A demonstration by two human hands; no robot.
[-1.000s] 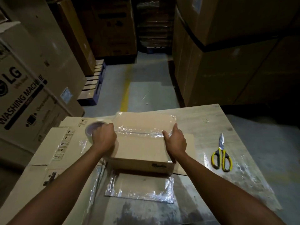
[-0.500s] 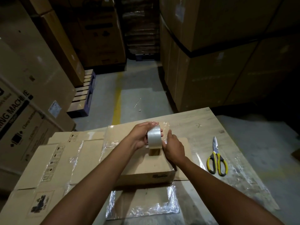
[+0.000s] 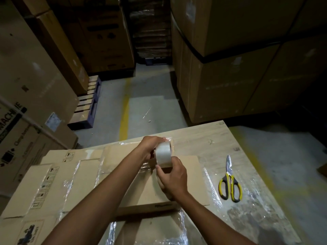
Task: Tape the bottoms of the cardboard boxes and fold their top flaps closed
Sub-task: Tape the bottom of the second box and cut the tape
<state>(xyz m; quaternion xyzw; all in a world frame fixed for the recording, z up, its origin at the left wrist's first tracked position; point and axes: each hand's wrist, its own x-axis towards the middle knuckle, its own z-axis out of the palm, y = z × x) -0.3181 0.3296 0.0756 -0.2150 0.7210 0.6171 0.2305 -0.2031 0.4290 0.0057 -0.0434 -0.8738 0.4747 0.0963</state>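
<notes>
A flat brown cardboard box (image 3: 152,193) lies on the wooden table (image 3: 212,142) in front of me. Above its far half I hold a roll of clear tape (image 3: 163,154) upright. My left hand (image 3: 151,146) grips the roll from the left side, fingers curled over its top. My right hand (image 3: 172,175) is just below the roll, its thumb and fingertips pinching at the roll's lower edge. Whether a tape end is lifted cannot be made out.
Yellow-handled scissors (image 3: 230,183) lie on the table to the right. Flattened cartons (image 3: 44,188) with clear wrap lie on the left, and more wrapped cardboard (image 3: 150,230) lies near me. Tall stacked cartons (image 3: 238,59) and a pallet (image 3: 88,103) border a concrete aisle.
My left hand picked up the tape roll from the left of the box and brought it over the box. My right hand left the box top and came to the roll.
</notes>
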